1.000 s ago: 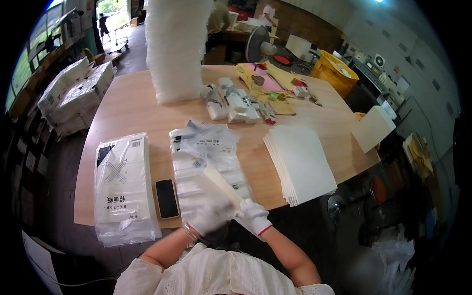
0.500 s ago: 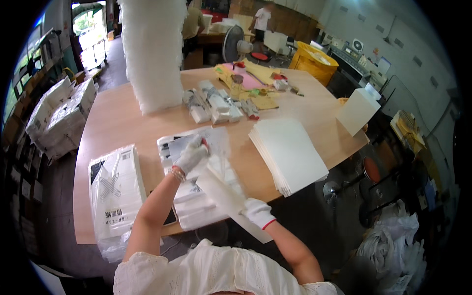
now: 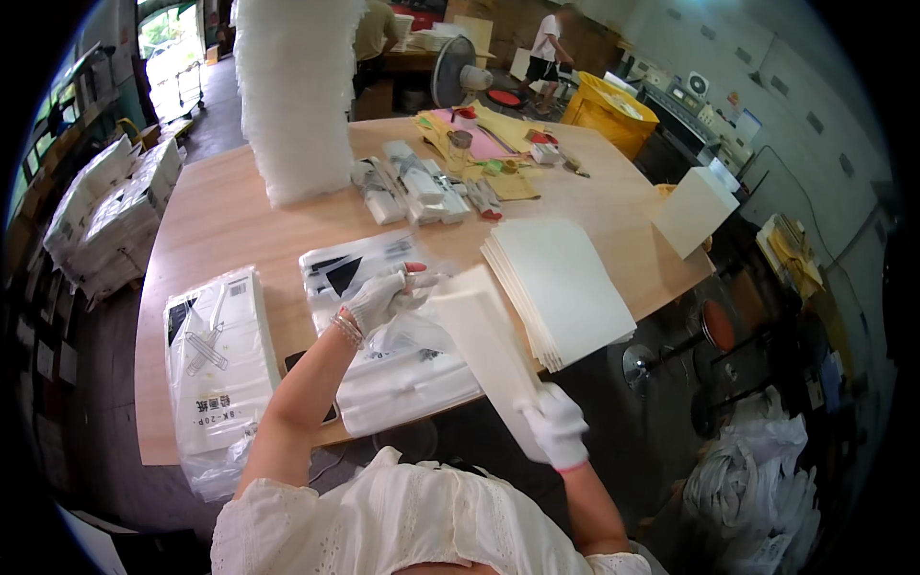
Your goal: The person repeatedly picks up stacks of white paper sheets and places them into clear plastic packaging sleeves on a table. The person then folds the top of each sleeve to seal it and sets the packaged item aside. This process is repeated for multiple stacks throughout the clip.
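Observation:
Both my hands wear white knit gloves. My right hand (image 3: 556, 424) grips the near end of a cream paper stack (image 3: 489, 355), which slants off the table's front edge toward the far left. Over a pile of clear plastic bags (image 3: 407, 383) with black print, my left hand (image 3: 381, 299) pinches crumpled film near a bag's mouth, red showing at its fingertips. The paper's far end lies close beside that film; whether it is inside cannot be made out. Right of it lies a thick stack of white sheets (image 3: 565, 292).
A filled packet pile (image 3: 225, 374) sits at the left. Farther back are a tall white stack (image 3: 297, 105), wrapped bundles (image 3: 412, 187), coloured papers (image 3: 479, 134) and a fan (image 3: 453, 72). Two other people stand beyond. A stool (image 3: 714, 326) is at the right.
My right hand has swung the paper to the right and up, away from the bag pile. My left hand has shifted slightly right, lifting film. A background person has walked right.

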Action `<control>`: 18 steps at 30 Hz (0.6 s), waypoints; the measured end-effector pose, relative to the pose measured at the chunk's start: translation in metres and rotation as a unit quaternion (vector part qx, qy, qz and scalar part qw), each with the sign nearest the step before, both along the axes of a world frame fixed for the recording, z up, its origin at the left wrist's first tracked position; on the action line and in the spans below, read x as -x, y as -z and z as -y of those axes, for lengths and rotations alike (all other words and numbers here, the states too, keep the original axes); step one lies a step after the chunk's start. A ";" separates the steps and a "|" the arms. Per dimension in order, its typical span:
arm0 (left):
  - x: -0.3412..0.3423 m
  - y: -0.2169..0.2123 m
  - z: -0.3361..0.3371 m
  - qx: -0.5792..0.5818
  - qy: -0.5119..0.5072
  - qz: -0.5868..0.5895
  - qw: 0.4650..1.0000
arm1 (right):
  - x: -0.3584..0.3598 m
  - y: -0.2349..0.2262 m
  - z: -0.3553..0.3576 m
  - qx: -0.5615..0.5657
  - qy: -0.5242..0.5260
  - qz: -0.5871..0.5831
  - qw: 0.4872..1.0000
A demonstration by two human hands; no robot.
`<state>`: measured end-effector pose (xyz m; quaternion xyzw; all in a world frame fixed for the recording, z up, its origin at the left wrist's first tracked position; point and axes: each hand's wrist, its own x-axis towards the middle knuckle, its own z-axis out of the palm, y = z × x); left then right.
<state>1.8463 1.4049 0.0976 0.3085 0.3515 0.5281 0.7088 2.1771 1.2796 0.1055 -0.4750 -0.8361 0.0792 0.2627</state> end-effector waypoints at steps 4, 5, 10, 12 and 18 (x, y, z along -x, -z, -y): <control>-0.019 0.020 -0.002 -0.176 -0.032 -0.262 0.948 | 0.035 0.036 -0.041 0.083 0.022 0.194 0.977; -0.031 0.026 0.003 -0.259 -0.066 -0.374 0.888 | 0.047 0.036 -0.050 0.140 0.007 0.228 0.964; -0.143 0.008 0.075 -0.315 -0.004 -0.510 0.800 | 0.014 0.201 -0.134 0.189 -0.054 -0.172 0.965; -0.109 0.036 0.070 -0.174 -0.100 -0.426 0.882 | 0.078 0.096 -0.108 0.259 0.037 0.054 0.964; -0.088 0.131 0.079 -0.556 -0.113 -0.628 0.533 | 0.066 0.178 -0.144 0.157 0.175 0.061 0.970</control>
